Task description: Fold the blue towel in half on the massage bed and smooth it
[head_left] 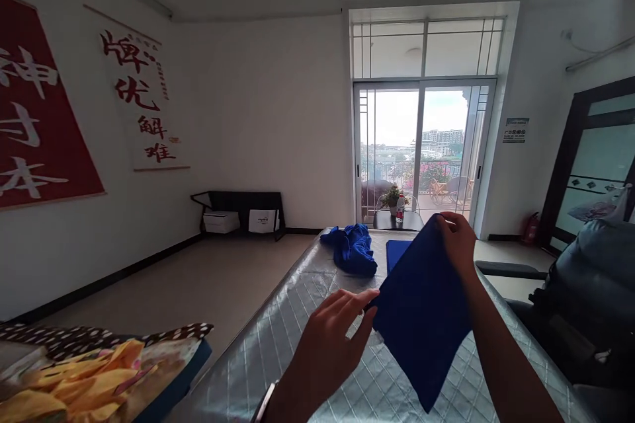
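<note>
A dark blue cloth (424,317) hangs in the air between my hands, above the quilted silver table cover (278,337). My right hand (456,238) pinches its upper corner. At the cloth's left corner my left hand (342,330) closes thumb and fingertips on the edge. The cloth drops to a point at the bottom. Behind it lies a flat, folded blue cloth (395,254), partly covered by the one I hold. To its left sits a crumpled heap of blue cloth (353,250) on the far end of the table.
A chair (380,219) with a potted plant (393,198) and a bottle (400,209) stands beyond the table. Yellow cloth (94,377) lies at lower left. A dark stuffed bag (590,291) is close on the right. A black bench (243,205) stands against the wall.
</note>
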The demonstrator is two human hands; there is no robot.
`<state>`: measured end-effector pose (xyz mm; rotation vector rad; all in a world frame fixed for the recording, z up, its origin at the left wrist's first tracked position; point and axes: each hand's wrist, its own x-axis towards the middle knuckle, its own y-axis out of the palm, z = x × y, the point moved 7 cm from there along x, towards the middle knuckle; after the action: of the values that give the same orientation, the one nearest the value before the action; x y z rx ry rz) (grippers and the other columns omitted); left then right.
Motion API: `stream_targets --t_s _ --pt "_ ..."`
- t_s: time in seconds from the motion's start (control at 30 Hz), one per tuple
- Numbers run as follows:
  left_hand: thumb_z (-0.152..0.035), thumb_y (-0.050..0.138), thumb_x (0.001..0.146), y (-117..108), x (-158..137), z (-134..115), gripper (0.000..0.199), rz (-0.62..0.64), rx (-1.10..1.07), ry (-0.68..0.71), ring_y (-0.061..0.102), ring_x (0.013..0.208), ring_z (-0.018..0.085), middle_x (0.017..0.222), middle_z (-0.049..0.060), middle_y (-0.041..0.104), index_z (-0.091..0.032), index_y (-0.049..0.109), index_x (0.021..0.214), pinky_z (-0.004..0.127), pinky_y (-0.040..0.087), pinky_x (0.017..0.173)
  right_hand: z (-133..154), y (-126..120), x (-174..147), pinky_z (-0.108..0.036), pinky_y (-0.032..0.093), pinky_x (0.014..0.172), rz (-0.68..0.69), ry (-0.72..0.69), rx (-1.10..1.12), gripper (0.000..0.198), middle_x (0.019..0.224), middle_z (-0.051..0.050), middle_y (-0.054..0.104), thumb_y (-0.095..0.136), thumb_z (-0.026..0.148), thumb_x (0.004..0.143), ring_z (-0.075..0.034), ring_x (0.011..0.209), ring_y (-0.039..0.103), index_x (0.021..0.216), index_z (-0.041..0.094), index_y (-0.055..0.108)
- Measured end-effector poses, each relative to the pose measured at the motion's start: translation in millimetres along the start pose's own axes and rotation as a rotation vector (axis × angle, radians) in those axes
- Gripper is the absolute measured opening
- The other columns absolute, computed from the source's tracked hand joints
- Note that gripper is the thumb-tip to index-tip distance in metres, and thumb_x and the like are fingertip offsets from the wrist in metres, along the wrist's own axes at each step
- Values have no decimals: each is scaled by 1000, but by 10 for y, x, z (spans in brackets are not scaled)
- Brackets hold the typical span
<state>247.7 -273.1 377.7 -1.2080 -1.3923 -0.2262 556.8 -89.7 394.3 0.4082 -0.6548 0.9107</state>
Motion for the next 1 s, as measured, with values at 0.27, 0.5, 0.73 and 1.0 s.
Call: stream_targets --t_s 0.27,0.5,0.73,1.0 --pt "-29 47 94 507 -890 1270 29 180 13 -469 71 78 19 87 4 76 -26 75 100 30 56 75 -428 1901 -926 -34 51 93 624 8 -203 27 117 -5 71 49 31 92 -21 103 68 116 27 62" --pt "-24 50 88 981 -2000 2193 26 372 120 -774 73 95 20 95 3 79 -26 77 89 26 51 85 -976 1510 -2294 -32 53 79 967 30 -310 16 94 -1 73 57 24 82 -21 85 70 77 30 70" --pt "-35 48 87 909 -2160 2355 32 279 -37 -820 73 97 22 99 4 80 -25 77 92 30 54 89 -1710 -165 -2718 -38 54 83 885 158 -516 18 92 -5 71 51 34 81 -24 87 69 78 36 69" --pt "-46 54 81 821 -2137 2283 36 204 -226 -852 74 93 25 101 5 80 -24 79 96 34 58 85 -1555 -470 -2938 -44 55 91 858 214 -459 25 102 -8 71 48 39 84 -29 97 69 82 40 73"
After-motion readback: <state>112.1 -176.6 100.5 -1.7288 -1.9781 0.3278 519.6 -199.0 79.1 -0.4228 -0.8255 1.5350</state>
